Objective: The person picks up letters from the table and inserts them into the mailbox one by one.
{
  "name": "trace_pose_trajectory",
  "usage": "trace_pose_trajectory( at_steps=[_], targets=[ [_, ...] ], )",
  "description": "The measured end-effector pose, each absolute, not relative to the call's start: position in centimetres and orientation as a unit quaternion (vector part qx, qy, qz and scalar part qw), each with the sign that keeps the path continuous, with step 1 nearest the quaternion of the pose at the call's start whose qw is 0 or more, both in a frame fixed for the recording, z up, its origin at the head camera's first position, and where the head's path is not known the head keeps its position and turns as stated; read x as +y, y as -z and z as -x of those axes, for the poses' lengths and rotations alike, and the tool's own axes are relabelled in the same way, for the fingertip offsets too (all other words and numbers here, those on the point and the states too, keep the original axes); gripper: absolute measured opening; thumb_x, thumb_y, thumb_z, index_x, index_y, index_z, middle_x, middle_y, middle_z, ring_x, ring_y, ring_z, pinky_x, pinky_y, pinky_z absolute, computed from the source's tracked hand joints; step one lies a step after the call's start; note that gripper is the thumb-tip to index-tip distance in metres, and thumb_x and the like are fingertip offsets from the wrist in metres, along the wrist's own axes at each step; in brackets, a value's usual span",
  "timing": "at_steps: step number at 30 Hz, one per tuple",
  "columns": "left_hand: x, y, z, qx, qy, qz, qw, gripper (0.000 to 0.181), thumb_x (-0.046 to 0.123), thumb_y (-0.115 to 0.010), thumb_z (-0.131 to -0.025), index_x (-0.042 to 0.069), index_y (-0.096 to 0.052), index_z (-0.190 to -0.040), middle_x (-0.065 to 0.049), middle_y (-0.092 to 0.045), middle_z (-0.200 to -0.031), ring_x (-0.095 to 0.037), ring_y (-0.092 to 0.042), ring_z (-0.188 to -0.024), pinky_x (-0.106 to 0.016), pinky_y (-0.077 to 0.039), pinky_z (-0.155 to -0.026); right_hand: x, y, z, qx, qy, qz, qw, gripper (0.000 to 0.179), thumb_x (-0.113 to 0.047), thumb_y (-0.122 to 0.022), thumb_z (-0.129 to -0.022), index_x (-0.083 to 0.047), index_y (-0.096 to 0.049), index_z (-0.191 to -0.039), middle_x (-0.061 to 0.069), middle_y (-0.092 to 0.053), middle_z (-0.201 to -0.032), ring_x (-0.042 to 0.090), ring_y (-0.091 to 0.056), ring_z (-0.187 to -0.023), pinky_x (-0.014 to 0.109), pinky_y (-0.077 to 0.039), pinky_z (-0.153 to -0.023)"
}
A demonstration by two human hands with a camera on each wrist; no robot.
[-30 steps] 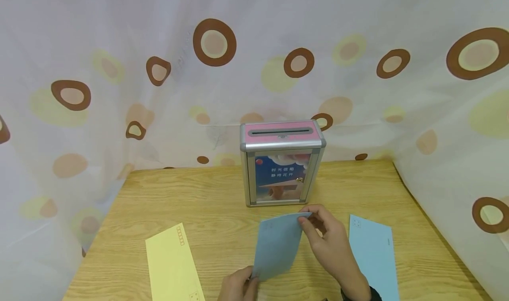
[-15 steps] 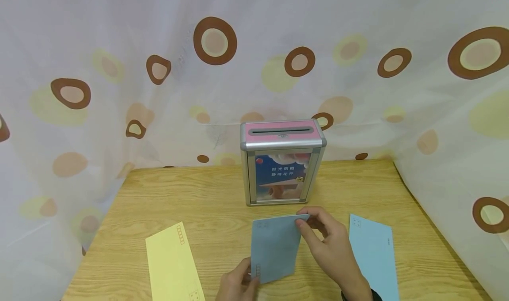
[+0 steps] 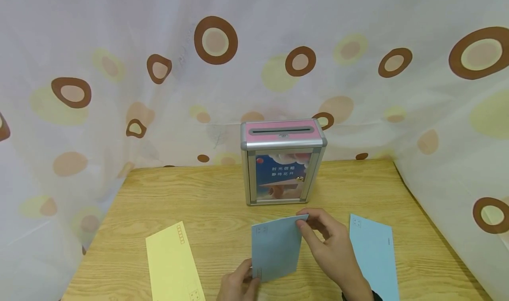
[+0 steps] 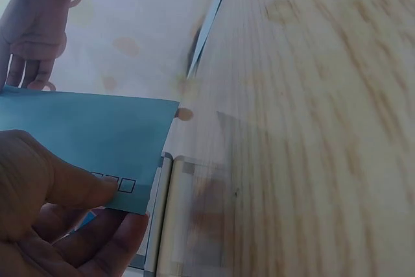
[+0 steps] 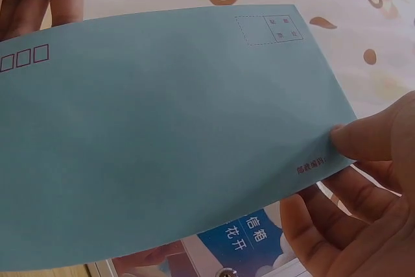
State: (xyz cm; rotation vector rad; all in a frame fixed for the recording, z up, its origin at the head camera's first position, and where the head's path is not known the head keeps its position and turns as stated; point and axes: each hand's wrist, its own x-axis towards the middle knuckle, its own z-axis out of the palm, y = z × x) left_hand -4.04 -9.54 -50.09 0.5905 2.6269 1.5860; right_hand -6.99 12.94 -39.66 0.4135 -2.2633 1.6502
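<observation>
A blue envelope (image 3: pixel 276 250) is held up between both hands in front of the mailbox, its printed stamp box and postcode squares facing me. My left hand (image 3: pixel 238 282) pinches its lower left corner, thumb over the postcode squares in the left wrist view. At the upper right corner, my right hand (image 3: pixel 332 248) grips it between thumb and fingers. Behind stands the silver-framed mailbox (image 3: pixel 283 164), with a pink top, a slot (image 3: pixel 281 131) in it and a small lock on its picture door. The right wrist view shows the envelope (image 5: pixel 175 128) broadside, covering part of the mailbox.
A yellow envelope (image 3: pixel 172 263) lies on the wooden table (image 3: pixel 179 195) at the left. Another blue envelope (image 3: pixel 374 257) lies at the right, beside my right forearm. A white curtain (image 3: pixel 246 84) with brown and yellow spots hangs behind and along the sides.
The held blue envelope has turned so its printed face shows more squarely, and its left end has shifted slightly left. Both hands keep their hold on its corners.
</observation>
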Motion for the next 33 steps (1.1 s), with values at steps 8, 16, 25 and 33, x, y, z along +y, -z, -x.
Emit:
trace_pose_trajectory(
  at_steps=[8,16,25,33],
  targets=[
    [-9.45,49.86,4.05,0.837,-0.516,-0.181,0.032,0.040,-0.005,-0.066,-0.085,0.009,-0.059,-0.122,-0.014,-0.073,-0.107,-0.013,-0.068,-0.089,-0.026,-0.059,-0.070,12.97,39.55,6.85,-0.790,-0.570,-0.155,0.166,0.015,-0.007,-0.061,-0.096,-0.012,-0.064,-0.110,0.003,-0.067,-0.104,0.015,-0.064,-0.093,0.023,-0.055,-0.082],
    [-9.54,49.77,4.07,0.834,-0.525,-0.168,0.042,0.038,-0.001,-0.064,-0.088,0.011,-0.060,-0.123,-0.010,-0.071,-0.111,-0.010,-0.067,-0.090,-0.027,-0.059,-0.073,13.04,39.38,6.77,-0.791,-0.565,-0.160,0.171,0.015,-0.007,-0.061,-0.096,-0.012,-0.065,-0.109,0.003,-0.067,-0.105,0.015,-0.064,-0.093,0.023,-0.056,-0.082],
    [-9.30,50.01,4.28,0.827,-0.534,-0.177,-0.012,0.024,0.001,-0.065,-0.089,0.011,-0.066,-0.110,-0.008,-0.073,-0.102,-0.009,-0.067,-0.084,-0.026,-0.059,-0.070,13.16,38.98,6.59,-0.791,-0.563,-0.164,0.175,0.016,-0.005,-0.062,-0.095,-0.012,-0.065,-0.109,0.003,-0.067,-0.106,0.015,-0.063,-0.094,0.023,-0.055,-0.085],
    [-9.10,49.64,4.44,0.828,-0.534,-0.173,-0.007,0.022,0.002,-0.064,-0.090,0.011,-0.065,-0.110,-0.008,-0.073,-0.103,-0.009,-0.068,-0.085,-0.025,-0.059,-0.073,13.29,38.76,6.52,-0.786,-0.568,-0.167,0.179,0.016,-0.002,-0.062,-0.094,-0.008,-0.065,-0.108,0.004,-0.067,-0.104,0.017,-0.063,-0.093,0.023,-0.055,-0.086]
  ],
)
